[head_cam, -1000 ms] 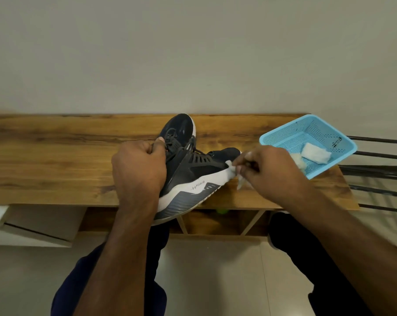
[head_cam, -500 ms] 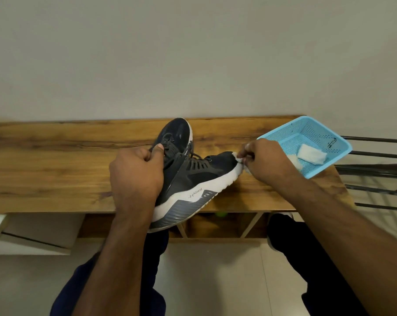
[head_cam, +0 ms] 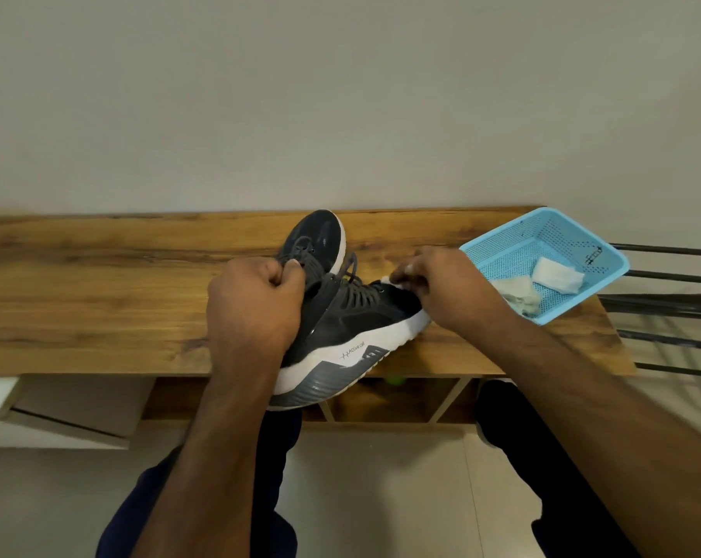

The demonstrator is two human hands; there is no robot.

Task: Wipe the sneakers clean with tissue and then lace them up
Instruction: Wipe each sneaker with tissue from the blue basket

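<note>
1. Sneakers sit together near the middle of the wooden counter (head_cam: 99, 283): the near sneaker (head_cam: 353, 328) is tipped on its side, its white and grey sole facing you, heel hanging past the counter's front edge and toe pointing right.
2. Your second sneaker (head_cam: 320, 239) lies just behind it, toe toward the wall, touching or overlapping the first; you cannot tell which from this angle.
3. Your left hand (head_cam: 254, 312) is curled tight around the heel and collar end of the near sneaker, thumb and fingers closed near the grey laces (head_cam: 347, 271).
4. Your right hand (head_cam: 445, 287) is at the toe of the near sneaker, fingers bent and pinching a small white tissue (head_cam: 393, 280) against the dark upper at the toe. Only a sliver of the tissue shows past your fingertips.
5. Just to the right of that hand, a blue perforated basket (head_cam: 514, 251) stands at the counter's right end, turned at an angle with one corner reaching over the edge.
6. Inside the basket you have a folded white tissue pad (head_cam: 558, 275) and, nearer you, a crumpled tissue (head_cam: 516, 294).
7. Past the basket, dark metal bars (head_cam: 670, 275) run off to the right.
8. Below the counter you see open wooden shelf compartments (head_cam: 393, 400), your dark trouser legs (head_cam: 204, 513) and a pale floor (head_cam: 381, 497).
</note>
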